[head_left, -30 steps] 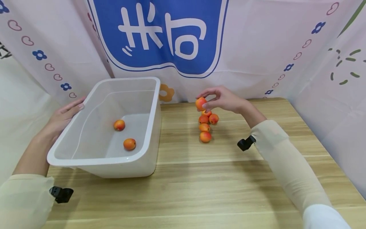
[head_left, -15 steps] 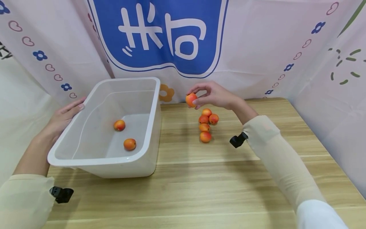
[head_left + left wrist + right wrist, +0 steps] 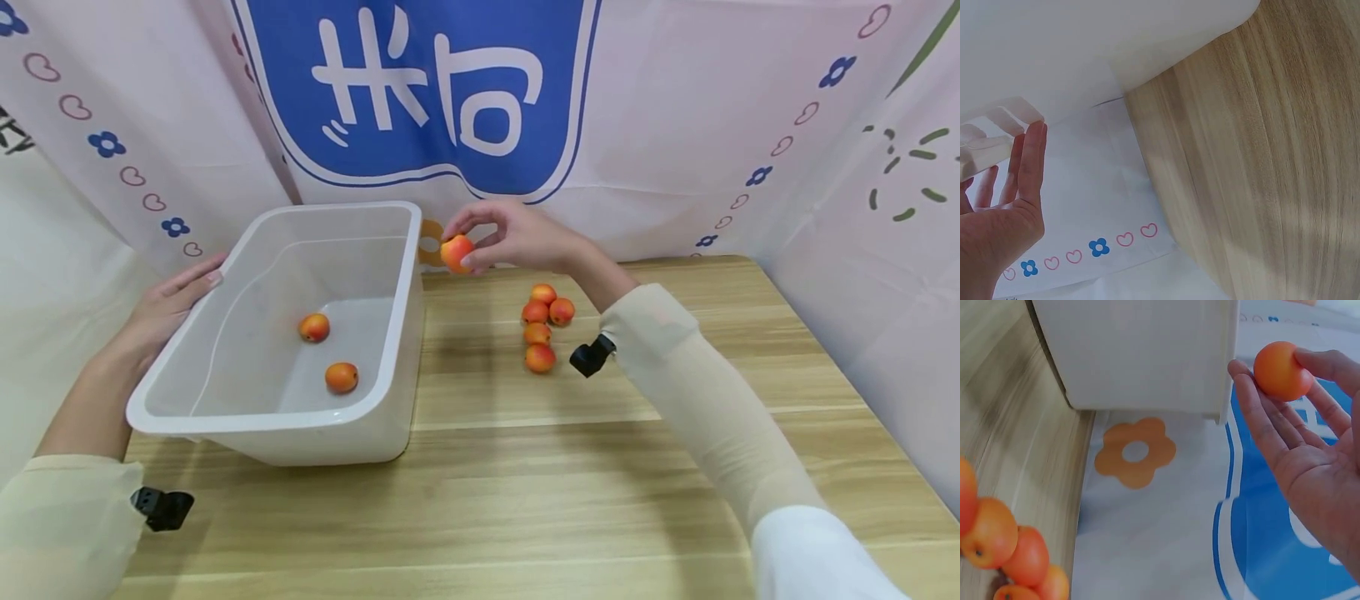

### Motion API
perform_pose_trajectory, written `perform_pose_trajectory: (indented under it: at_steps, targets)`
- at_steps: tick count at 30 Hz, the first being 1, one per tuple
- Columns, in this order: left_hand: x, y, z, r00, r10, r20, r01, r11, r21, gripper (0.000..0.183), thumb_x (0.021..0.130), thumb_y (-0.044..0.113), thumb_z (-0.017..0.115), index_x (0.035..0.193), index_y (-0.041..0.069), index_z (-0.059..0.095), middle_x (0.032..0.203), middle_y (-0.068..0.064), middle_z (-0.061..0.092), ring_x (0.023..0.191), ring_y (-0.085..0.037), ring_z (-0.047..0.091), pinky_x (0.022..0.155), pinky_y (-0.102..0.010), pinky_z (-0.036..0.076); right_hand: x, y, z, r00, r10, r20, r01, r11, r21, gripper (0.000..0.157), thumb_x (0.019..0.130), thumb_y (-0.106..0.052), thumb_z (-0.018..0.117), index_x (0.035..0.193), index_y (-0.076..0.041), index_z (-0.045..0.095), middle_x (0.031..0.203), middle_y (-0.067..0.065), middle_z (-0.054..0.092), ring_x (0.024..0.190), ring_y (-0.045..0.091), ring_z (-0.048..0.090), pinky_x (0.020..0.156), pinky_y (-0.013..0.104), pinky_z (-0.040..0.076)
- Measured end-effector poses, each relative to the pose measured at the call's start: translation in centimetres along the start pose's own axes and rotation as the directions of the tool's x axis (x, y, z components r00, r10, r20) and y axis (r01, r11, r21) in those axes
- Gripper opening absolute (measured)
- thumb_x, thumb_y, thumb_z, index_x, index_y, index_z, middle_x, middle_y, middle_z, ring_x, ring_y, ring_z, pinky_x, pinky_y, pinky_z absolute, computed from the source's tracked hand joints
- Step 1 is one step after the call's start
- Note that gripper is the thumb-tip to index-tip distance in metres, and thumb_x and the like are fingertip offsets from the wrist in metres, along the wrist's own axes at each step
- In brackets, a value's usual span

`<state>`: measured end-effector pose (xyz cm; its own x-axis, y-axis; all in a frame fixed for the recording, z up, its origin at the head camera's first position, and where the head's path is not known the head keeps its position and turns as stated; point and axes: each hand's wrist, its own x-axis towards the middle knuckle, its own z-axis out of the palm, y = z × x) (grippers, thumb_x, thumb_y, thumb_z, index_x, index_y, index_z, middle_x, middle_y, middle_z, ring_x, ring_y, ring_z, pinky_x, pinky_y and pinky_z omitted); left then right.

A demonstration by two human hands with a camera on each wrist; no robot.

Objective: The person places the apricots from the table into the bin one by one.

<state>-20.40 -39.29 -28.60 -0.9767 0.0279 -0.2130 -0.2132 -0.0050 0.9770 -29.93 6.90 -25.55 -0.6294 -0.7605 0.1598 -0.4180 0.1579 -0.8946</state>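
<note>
My right hand (image 3: 525, 237) pinches a small orange-red apricot-like fruit (image 3: 457, 254) between thumb and fingertips, above the table and just right of the white plastic tub (image 3: 408, 325). In the right wrist view the held fruit (image 3: 1282, 370) shows between the thumb and the long fingers, level with the tub's rim. Two more fruits lie apart on the tub's floor: one toward the back (image 3: 314, 327), the other nearer the front (image 3: 342, 377). Along the tub's left rim rests my left hand (image 3: 168, 308); the left wrist view shows its straight fingers (image 3: 1032, 162) touching the tub's outer side.
Several loose fruits (image 3: 537, 333) sit in a short cluster on the wooden table (image 3: 480, 517), right of the tub. A printed white cloth (image 3: 660, 125) with a blue emblem hangs close behind the table and at both sides. Black wrist cameras (image 3: 592, 356) hang at both sleeves.
My right hand has lifted the fruit off the cluster and carried it left, slightly up, to beside the tub's right rim. My left hand and the tub have stayed put.
</note>
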Motion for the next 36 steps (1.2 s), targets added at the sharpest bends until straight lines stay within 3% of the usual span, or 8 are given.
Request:
perform_pose_trajectory:
  at_steps: [16,26,30,36]
  targets:
    - [0.2,0.1,-0.1,1.000,-0.018,0.002,0.018,1.000,-0.008,0.061,0.106,0.034,0.059,0.162,0.036,0.034,0.108,0.025,0.071,0.092,-0.003,0.073,0.073,-0.024,0.064,4.2,-3.0,2.8,0.995,-0.089,0.037,0.088,0.996,0.017,0.031,0.094,-0.003,0.069,0.124,0.001,0.065,0.121,0.012,0.064,0.095,0.031,0.072,0.082,0.042,0.066]
    - [0.2,-0.1,-0.3,1.000,-0.009,-0.004,0.009,1.000,0.010,0.060,0.105,0.035,0.061,0.160,0.037,0.038,0.108,0.025,0.072,0.092,-0.003,0.074,0.073,-0.024,0.064,6.1,-4.2,4.9,0.987,-0.143,0.073,0.145,0.989,-0.027,0.032,0.093,-0.005,0.073,0.124,0.001,0.065,0.121,0.011,0.064,0.111,0.021,0.064,0.094,0.029,0.061]
    - [0.2,-0.1,-0.2,1.000,-0.007,-0.002,0.007,1.000,0.008,0.062,0.105,0.034,0.060,0.162,0.035,0.035,0.108,0.025,0.072,0.091,-0.003,0.073,0.073,-0.024,0.064,6.9,-4.5,6.0,0.984,-0.153,0.095,0.155,0.988,-0.014,0.032,0.091,-0.006,0.076,0.121,0.001,0.066,0.118,0.011,0.066,0.110,0.021,0.064,0.095,0.027,0.060]
    - [0.1,0.0,0.0,1.000,0.006,0.019,-0.005,0.999,-0.046,0.049,0.108,0.028,0.057,0.154,0.038,0.048,0.108,0.021,0.073,0.091,-0.005,0.074,0.072,-0.025,0.064,7.9,-5.0,7.4,0.975,-0.175,0.140,0.180,0.983,-0.028,0.031,0.091,-0.001,0.076,0.119,0.005,0.067,0.114,0.013,0.068,0.107,0.021,0.063,0.095,0.025,0.059]
